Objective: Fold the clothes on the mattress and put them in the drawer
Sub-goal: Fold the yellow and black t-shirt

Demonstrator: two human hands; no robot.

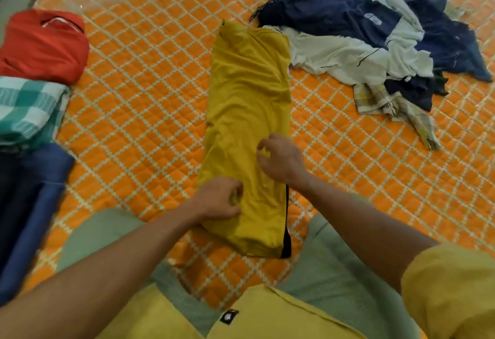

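Note:
A yellow garment (247,103) lies folded into a long narrow strip on the orange quilted mattress (150,103), running away from me, with a black trim along its near right edge. My left hand (218,199) pinches the cloth at the strip's near left side, fingers curled into the fabric. Just above the strip's right half, my right hand (281,159) hovers with loosely curled fingers and holds nothing.
Folded clothes sit at the left edge: a red one (44,47), a green-and-white checked one (28,108) and a dark blue one (29,199). An unfolded heap of navy and white clothes (369,36) with a checked cloth (388,105) lies far right. My knees in green trousers flank the strip.

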